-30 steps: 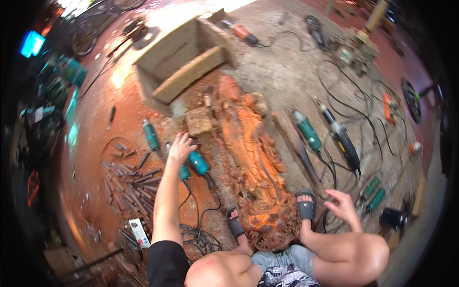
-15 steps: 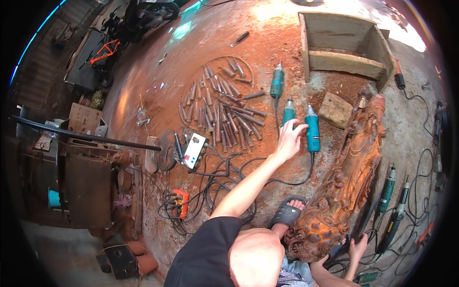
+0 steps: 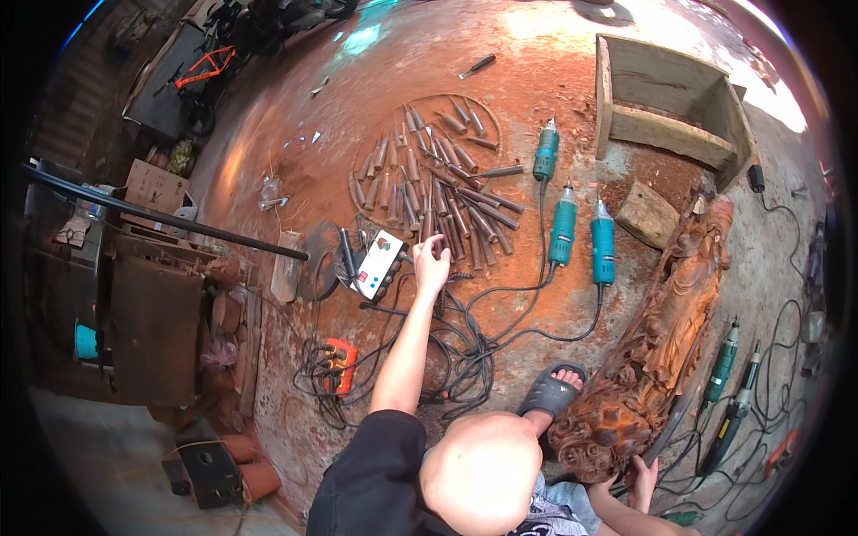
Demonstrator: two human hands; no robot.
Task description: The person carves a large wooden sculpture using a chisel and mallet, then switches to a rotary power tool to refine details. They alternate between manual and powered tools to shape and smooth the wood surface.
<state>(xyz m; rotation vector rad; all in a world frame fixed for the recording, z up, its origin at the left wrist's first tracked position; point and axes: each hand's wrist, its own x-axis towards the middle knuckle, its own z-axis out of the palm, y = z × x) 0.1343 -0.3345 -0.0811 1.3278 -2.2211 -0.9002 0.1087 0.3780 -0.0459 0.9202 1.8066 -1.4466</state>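
Observation:
My left hand [image 3: 432, 266] reaches over the near edge of a fan of brown, rod-like carving chisels [image 3: 454, 230], its fingers curved and apart with nothing visible in them. Just left of it is a white control box [image 3: 380, 264] with knobs. My right hand [image 3: 640, 484] is low on the right, at the near end of a brown carved wooden piece [image 3: 639, 384]. Its fingers are curled, and what they grip is mostly hidden. Teal rotary tools [image 3: 562, 234] stand out on the floor between the chisels and the carving.
Black cords [image 3: 478, 344] tangle around an orange power strip [image 3: 340, 366]. An open wooden box [image 3: 675, 103] and a wood block [image 3: 648, 214] lie far right. More tools, including a green one [image 3: 721, 366], lie beyond the carving. A black pole [image 3: 170, 214] crosses the left side.
My left hand has moved left from the teal rotary tools to the near edge of the chisels. My right hand stays by the carving. The view has shifted slightly.

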